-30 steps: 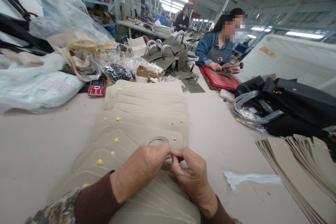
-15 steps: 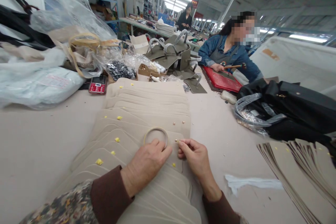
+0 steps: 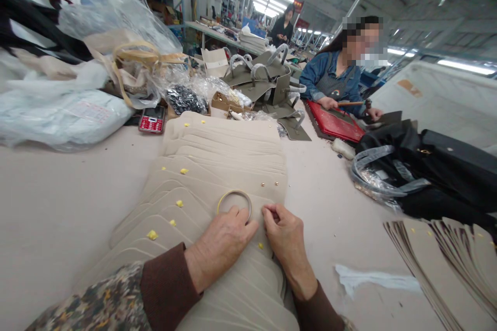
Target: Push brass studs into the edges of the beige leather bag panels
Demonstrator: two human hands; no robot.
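My left hand (image 3: 223, 238) is closed round the near side of a thin yellowish ring (image 3: 235, 192), which looks like a nearly used-up tape roll. It rests over a fanned stack of beige leather-like panels (image 3: 217, 165). Close to the right edge of one panel, my right hand (image 3: 286, 235) has thumb and forefinger pinched together. Whatever lies between those fingertips is hidden. Two small gold studs (image 3: 269, 184) sit on the panel just beyond. Several yellow tabs, such as this yellow tab (image 3: 152, 235), dot the panels.
A red phone (image 3: 151, 120), plastic-wrapped bundles (image 3: 58, 119) and grey-green bag pieces (image 3: 252, 83) lie beyond the stack. At right are a black bag (image 3: 438, 165), beige strips (image 3: 438, 258) and a white scrap (image 3: 375, 276). A co-worker (image 3: 334, 77) holds a hammer by a red board (image 3: 334, 121).
The gold stud seen at my right fingertips is now covered by them, and the fingers have curled in. My left hand keeps the ring. The view has shifted slightly; the co-worker's arm has moved in.
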